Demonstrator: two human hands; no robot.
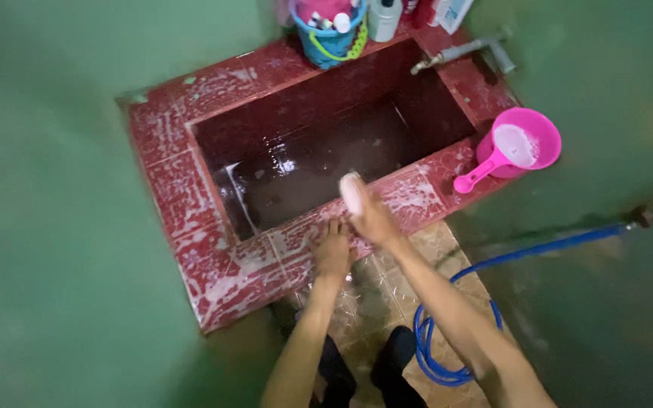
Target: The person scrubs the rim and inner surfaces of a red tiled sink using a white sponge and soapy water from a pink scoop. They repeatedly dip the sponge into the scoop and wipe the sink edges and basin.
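Centre of frame: my right hand (372, 219) has its fingers wrapped round a pale pink brush or soap-like block (351, 192), held just above the front rim of the red tiled basin (183, 196). I can't make out exactly what the block is. My left hand (332, 249) lies just left of it, fingers spread flat on the soapy rim tiles. White suds streak the rim at lower left. Dark water sits low in the basin. Right of frame: pink dipper (519, 147) on the rim corner. Top centre: blue bucket (329, 34) with bottles. Lower right: blue hose (485, 279) coiled on the floor.
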